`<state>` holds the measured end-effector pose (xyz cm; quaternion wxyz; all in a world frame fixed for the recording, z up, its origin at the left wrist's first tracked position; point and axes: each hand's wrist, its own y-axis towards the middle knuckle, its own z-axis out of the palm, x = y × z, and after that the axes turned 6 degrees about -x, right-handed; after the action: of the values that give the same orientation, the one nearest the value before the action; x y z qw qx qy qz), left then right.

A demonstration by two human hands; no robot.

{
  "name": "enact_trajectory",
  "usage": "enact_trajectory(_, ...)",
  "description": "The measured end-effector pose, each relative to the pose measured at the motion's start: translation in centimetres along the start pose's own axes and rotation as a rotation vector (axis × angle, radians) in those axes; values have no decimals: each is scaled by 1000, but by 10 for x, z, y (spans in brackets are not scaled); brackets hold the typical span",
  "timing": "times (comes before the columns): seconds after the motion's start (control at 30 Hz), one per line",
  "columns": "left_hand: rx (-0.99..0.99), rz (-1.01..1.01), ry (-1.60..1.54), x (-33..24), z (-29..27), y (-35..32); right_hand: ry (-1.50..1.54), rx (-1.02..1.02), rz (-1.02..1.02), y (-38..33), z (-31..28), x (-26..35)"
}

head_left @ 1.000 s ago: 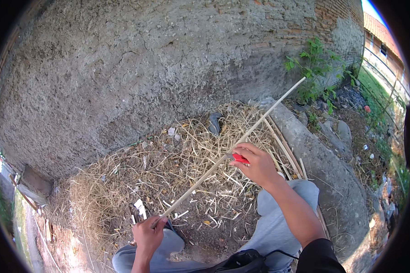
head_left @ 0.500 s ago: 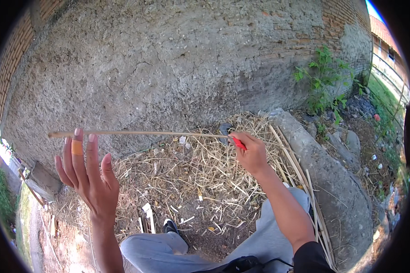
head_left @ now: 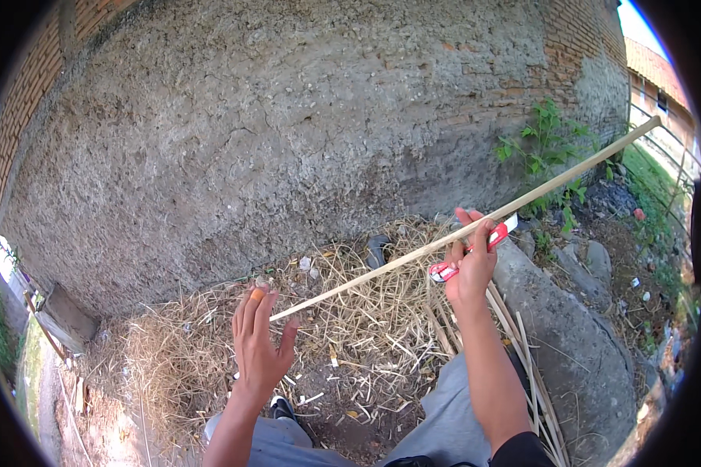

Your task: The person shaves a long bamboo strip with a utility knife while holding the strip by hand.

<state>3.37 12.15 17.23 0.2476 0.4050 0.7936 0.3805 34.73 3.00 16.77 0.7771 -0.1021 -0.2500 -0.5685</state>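
Observation:
A long pale bamboo strip (head_left: 413, 254) slants across the view, its thin end low at the left and its thicker end up at the right. My right hand (head_left: 473, 274) is closed around the strip's middle. The same hand holds a red and white utility knife (head_left: 500, 236), which lies beside the strip. My left hand (head_left: 258, 342) is at the strip's thin end, thumb apart from the slightly bent fingers, with an orange bandage on one finger. The strip's tip lies between thumb and fingers; whether it touches them I cannot tell.
Straw-like shavings (head_left: 358, 311) cover the ground before my legs. A rough plastered wall (head_left: 288, 140) rises ahead. At the right are a big grey stone slab (head_left: 561, 335), long bamboo strips (head_left: 533, 366) leaning along it, and a green plant (head_left: 541, 148).
The strip has gone from nearly level to a steep slant, its thick end now at upper right. My left hand has moved right and down, its fingers bending; my right hand has shifted right.

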Motion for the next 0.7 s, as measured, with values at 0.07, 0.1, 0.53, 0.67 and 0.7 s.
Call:
enact_trajectory(0.07,1,0,10,2,18,-6,29,7,63,-4,-3,-6)
enact_trajectory(0.1,3,7,18,0,26,-5,62,9,122,-5,-6,-11)
enact_trajectory(0.53,-149,-103,-53,28,26,-22,156,137,304,-30,-6,-34)
enact_trajectory(0.67,-234,15,44,36,13,-20,-33,59,314,-36,-8,-37)
enact_trajectory(0.7,-240,21,55,40,11,-22,-33,59,316,-39,-7,-37)
